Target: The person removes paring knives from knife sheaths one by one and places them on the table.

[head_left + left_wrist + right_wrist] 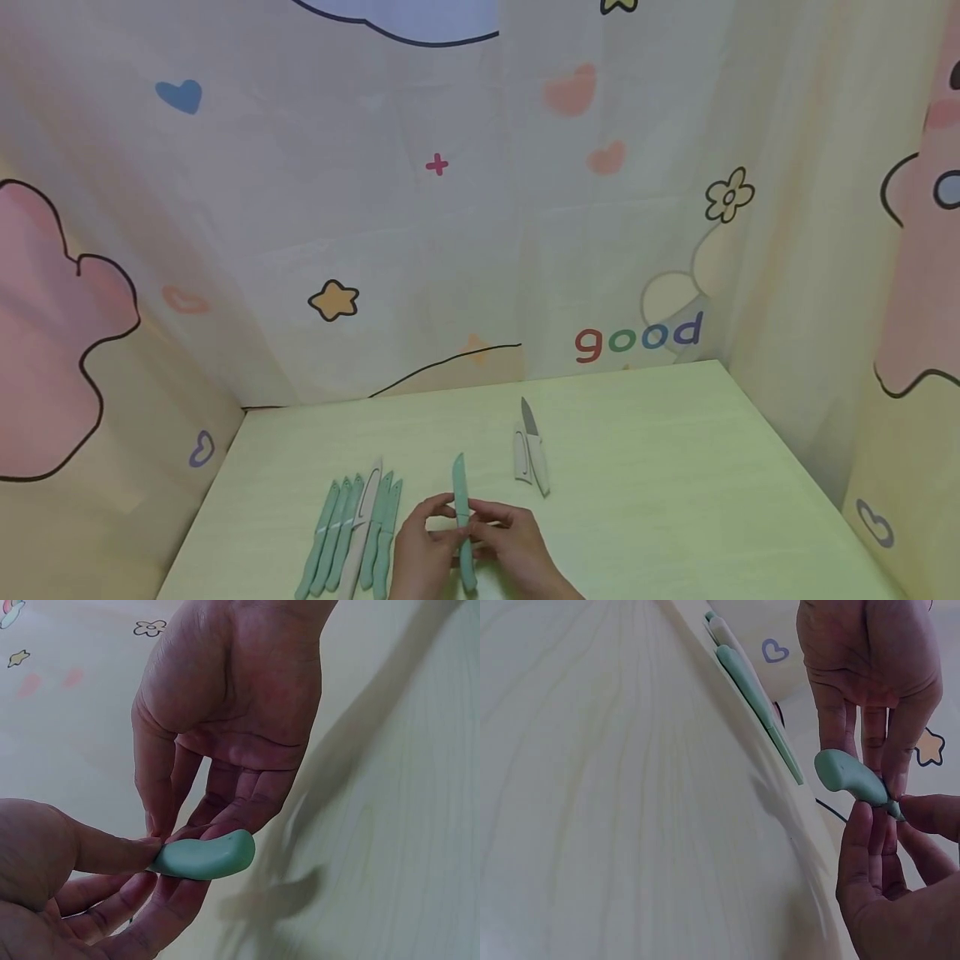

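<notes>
Upright in front of the person, a green sheathed knife (462,510) is pinched by both hands near the middle, where handle and sheath meet. The left hand (424,543) has its thumb and fingers on it from the left. From the right, the right hand (516,540) grips it with thumb and fingertips. Its curved green handle (206,856) sticks out toward the wrist cameras, above the table surface. Beyond the hands lie a white-handled paring knife (537,458) with a bare grey blade and, against it, a white sheath (521,454).
Left of the hands, several green sheathed knives (324,537) lie side by side on the pale wooden table (675,483). Among them is a longer white sheathed knife (362,525). A printed curtain (450,250) encloses the table at the back and sides.
</notes>
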### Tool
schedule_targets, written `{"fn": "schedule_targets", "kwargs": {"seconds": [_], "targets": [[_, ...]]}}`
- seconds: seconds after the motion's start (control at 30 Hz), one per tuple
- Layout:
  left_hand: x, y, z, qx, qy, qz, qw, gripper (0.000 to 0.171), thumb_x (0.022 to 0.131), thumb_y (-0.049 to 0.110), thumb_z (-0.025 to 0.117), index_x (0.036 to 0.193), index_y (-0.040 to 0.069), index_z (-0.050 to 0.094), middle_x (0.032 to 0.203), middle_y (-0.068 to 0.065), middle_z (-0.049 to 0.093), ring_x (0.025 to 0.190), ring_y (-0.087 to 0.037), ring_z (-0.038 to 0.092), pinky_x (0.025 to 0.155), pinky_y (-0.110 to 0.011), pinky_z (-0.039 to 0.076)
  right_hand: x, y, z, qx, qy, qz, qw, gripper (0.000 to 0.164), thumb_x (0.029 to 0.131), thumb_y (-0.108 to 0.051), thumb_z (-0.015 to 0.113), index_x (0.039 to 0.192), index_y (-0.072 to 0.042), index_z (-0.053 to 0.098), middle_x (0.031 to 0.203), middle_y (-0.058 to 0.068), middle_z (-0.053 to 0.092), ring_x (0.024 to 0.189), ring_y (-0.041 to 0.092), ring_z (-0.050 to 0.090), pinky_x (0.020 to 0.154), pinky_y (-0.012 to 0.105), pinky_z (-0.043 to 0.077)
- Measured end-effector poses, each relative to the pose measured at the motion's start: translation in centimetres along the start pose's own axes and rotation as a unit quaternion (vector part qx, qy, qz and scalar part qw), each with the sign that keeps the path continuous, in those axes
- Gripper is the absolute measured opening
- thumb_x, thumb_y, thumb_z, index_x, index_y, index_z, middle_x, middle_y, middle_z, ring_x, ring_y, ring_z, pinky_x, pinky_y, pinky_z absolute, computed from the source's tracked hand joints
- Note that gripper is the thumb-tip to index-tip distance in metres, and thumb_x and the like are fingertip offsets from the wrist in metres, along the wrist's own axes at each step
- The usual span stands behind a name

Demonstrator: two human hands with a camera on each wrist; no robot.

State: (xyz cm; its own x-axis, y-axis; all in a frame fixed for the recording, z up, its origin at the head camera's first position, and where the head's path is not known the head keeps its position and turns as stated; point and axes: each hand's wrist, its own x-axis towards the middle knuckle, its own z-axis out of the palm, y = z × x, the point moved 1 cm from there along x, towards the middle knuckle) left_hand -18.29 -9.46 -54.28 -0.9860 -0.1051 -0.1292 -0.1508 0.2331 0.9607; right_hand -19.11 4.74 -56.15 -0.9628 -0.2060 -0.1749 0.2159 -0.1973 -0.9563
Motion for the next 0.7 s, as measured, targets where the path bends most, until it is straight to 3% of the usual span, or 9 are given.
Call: {"fn": "schedule_targets", "kwargs": {"seconds": [0.23, 0.5, 0.7], "targets": [[0.0, 0.2, 0.3, 0.005, 0.007, -0.007, 0.9999, 0.047, 0.077, 0.000, 0.077, 0.121, 0.010, 0.062, 0.105, -0.013, 0.058, 0.077, -0.016, 0.066, 0.053, -0.033, 0.060, 0.2, 0.2, -0.3, 0.000, -0.001, -0.003, 1.000, 0.037, 0.088, -0.009, 0.068, 0.124, -0.002, 0.063, 0.101, 0.017, 0.066, 0.085, 0.022, 0.065, 0.071, 0.038, 0.061], [0.2, 0.4, 0.8, 0.004, -0.010, 0.002, 0.9999, 0.046, 0.079, 0.004, 0.077, 0.121, 0.012, 0.062, 0.102, -0.012, 0.060, 0.079, -0.016, 0.066, 0.053, -0.033, 0.061, 0.0, -0.2, -0.8, -0.012, 0.015, -0.004, 1.000, 0.035, 0.088, -0.011, 0.069, 0.122, -0.003, 0.065, 0.099, 0.015, 0.066, 0.084, 0.021, 0.065, 0.068, 0.033, 0.062], [0.2, 0.5, 1.0, -0.004, -0.021, 0.005, 0.9998, 0.048, 0.078, -0.001, 0.075, 0.122, 0.010, 0.060, 0.097, -0.013, 0.063, 0.077, -0.017, 0.067, 0.053, -0.034, 0.061, -0.3, -0.3, -1.3, -0.009, -0.004, -0.011, 1.000, 0.039, 0.088, -0.008, 0.069, 0.126, 0.000, 0.062, 0.101, 0.015, 0.065, 0.085, 0.022, 0.065, 0.071, 0.037, 0.061]]}}
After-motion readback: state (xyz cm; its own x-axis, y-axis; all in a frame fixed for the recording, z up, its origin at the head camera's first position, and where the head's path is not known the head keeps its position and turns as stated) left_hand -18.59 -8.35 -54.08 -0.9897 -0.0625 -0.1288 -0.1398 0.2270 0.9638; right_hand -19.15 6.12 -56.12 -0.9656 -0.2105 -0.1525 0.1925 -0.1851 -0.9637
